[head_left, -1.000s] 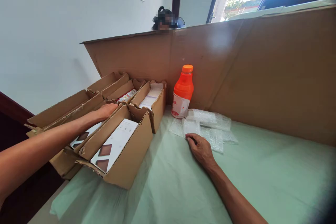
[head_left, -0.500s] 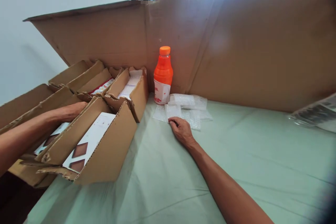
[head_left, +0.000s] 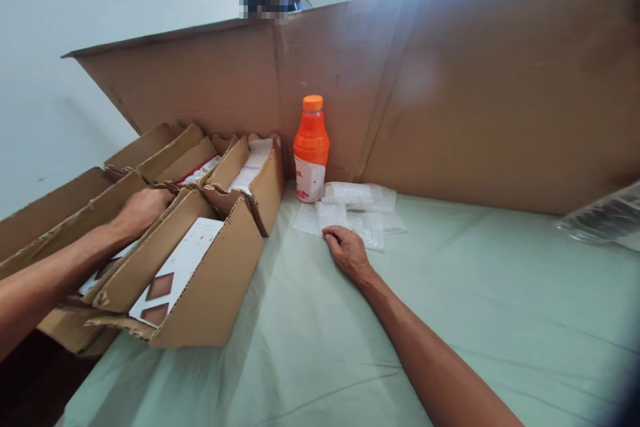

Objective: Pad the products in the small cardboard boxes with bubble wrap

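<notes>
My left hand reaches into an open cardboard box on the left, over white printed cards or packs. Its fingertips are hidden behind the box wall, so their grip does not show. On the green cloth, my right hand rests with curled fingers at the near edge of several clear bubble-wrap pouches. Whether it pinches anything is hidden. Nearest to me stands another cardboard box, holding a white printed pack with brown squares. Just behind the pouches is an orange bottle, upright.
More cardboard boxes crowd the left side, one containing bubble-wrapped items. A tall cardboard panel closes off the back. Clear plastic packaging lies at the right edge. A pixelated patch shows above the panel.
My left hand has risen slightly and more of its back shows above the box wall. My right hand stays by the pouches. The view has shifted a little.
</notes>
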`<action>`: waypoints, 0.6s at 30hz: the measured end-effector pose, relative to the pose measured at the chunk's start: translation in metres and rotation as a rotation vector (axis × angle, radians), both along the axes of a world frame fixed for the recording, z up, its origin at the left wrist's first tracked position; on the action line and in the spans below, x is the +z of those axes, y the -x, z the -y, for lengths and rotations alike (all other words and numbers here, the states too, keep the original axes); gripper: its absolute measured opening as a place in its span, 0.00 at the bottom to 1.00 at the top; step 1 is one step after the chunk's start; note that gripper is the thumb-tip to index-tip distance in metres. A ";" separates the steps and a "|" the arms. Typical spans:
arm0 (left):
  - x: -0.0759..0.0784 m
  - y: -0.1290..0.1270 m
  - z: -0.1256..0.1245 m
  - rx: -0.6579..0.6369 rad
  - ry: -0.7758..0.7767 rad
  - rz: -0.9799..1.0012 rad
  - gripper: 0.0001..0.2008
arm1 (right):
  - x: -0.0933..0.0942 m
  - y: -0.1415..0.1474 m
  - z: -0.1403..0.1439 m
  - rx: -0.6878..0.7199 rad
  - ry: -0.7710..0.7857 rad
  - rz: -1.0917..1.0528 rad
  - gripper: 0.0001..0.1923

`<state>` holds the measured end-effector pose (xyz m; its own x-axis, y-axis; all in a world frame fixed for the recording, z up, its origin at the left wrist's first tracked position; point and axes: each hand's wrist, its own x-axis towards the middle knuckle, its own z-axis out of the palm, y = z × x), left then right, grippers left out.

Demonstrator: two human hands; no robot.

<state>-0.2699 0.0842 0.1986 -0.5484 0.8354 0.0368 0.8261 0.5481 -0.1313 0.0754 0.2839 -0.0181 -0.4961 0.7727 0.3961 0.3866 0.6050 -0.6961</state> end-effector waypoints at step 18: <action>0.064 -0.150 -0.023 -0.799 -0.612 0.418 0.12 | 0.168 0.008 0.068 0.191 -0.202 -0.176 0.16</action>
